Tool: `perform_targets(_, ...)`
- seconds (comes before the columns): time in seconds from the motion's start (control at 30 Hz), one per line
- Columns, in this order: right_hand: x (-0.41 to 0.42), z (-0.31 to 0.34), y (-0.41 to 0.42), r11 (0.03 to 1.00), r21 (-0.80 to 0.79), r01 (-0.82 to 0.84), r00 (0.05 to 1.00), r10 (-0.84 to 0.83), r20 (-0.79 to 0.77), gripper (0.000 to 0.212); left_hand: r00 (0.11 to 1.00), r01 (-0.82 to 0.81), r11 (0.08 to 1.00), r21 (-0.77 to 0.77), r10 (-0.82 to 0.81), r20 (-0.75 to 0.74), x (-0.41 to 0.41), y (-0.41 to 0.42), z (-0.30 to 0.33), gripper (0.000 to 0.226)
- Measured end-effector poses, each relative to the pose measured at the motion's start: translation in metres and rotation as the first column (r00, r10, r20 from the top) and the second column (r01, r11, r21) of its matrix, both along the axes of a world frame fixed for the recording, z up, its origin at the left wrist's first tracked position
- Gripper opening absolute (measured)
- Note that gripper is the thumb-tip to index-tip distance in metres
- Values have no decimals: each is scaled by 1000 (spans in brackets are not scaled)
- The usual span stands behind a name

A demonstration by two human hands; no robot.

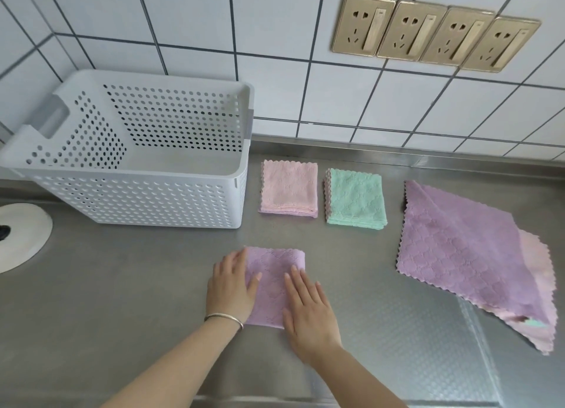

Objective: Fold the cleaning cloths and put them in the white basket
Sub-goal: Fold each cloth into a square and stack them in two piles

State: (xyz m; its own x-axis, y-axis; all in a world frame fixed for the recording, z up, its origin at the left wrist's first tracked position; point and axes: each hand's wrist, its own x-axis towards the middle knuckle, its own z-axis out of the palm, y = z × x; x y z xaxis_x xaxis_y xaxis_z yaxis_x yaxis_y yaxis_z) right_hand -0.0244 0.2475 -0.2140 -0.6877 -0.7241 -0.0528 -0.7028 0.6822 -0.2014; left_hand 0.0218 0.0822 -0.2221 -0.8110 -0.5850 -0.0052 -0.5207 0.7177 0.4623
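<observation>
Both flat on the purple cloth [273, 280] at the counter's [122, 285] near edge: left hand [230, 282] and right hand [308, 310], fingers straight, pressing, gripping nothing. Best to smooth outward from the middle, square the scalloped edges, crease firmly. Then lift flat to the basket [137, 199], apparently empty, upper left. Folded pink cloth [289, 187] and green cloth [356, 196] beside it; unfolded pile [458, 242] at right.

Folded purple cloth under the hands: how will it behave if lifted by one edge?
Folded purple cloth is probably floppy: thin plush, and the layers may fall open. Likely light. On the smooth steel counter it may slide when pushed.
</observation>
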Motion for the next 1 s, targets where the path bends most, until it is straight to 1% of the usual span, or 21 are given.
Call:
perform_targets(0.03, -5, -1, -5, 1000, 31, 3, 1000, -3, -1, 59, 995, 88, 992, -89, -84, 47, 2, 2, -1, 49)
perform_targets(0.1, -15, -6, -13, 995, 104, -1, 1000, 0, 12, 59, 963, 233, 962, -141, -208, 170, 7, 7, -4, 56)
perform_targets(0.17, -20, -14, -15, 987, 158, -12, 1000, 8, 27, 60, 929, 311, 935, -168, -262, 261, 11, 9, -13, 62)
perform_targets(0.27, -21, -21, -9, 987, 161, -28, 999, 23, 33, 63, 900, 355, 918, -175, -284, 332, 15, 7, -24, 66)
perform_targets(0.47, -27, -29, -7, 994, 106, -38, 999, 33, 41, 76, 910, 355, 906, -228, -280, 305, 16, 2, -34, 67)
perform_targets(0.5, -27, -26, -9, 994, 104, -40, 998, 34, 59, 74, 922, 338, 915, -221, -275, 273, 15, 2, -30, 65)
perform_targets(0.53, -27, -24, -10, 996, 89, -25, 998, 20, 60, 70, 946, 285, 939, -191, -244, 214, 14, 2, -26, 61)
perform_targets(0.57, -25, -20, -11, 998, 62, 19, 996, -24, 86, 67, 979, 167, 976, -139, -148, 137, 14, 2, -19, 54)
perform_targets(0.6, -24, -15, -12, 995, 25, 96, 987, -99, 125, 65, 999, -16, 996, -87, 19, 36, 13, 3, -14, 46)
perform_targets(0.63, -21, -8, -11, 981, -19, 194, 965, -187, 184, 61, 975, -222, 975, 12, 222, -8, 11, 4, -8, 40)
perform_targets(0.67, -19, -5, -10, 948, -76, 310, 929, -285, 235, 56, 921, -390, 915, 98, 388, 43, 9, 4, -2, 38)
perform_targets(0.7, -18, 2, -10, 897, -74, 435, 856, -386, 345, 49, 867, -493, 861, 122, 475, 148, 8, 3, 1, 37)
perform_targets(0.73, -17, 6, -10, 838, -25, 545, 754, -477, 451, 42, 837, -529, 840, 122, 492, 240, 7, 4, 4, 37)
perform_targets(0.77, -17, 9, -9, 790, 21, 613, 669, -533, 518, 37, 831, -518, 848, 112, 468, 301, 6, 7, 3, 37)
perform_targets(0.8, -17, 11, -10, 764, 51, 643, 614, -554, 562, 32, 836, -492, 865, 98, 438, 330, 5, 11, 2, 37)
perform_targets(0.87, -18, 12, -12, 744, 62, 665, 570, -560, 602, 20, 849, -445, 894, 60, 400, 345, 4, 17, -1, 37)
perform_targets(0.93, -21, 14, -13, 723, 63, 688, 527, -557, 642, 18, 854, -451, 891, 56, 413, 315, 1, 21, 0, 33)
perform_targets(1.0, -28, 17, -10, 692, 29, 721, 488, -538, 687, 16, 873, -464, 869, 173, 415, 258, -6, 25, 10, 24)
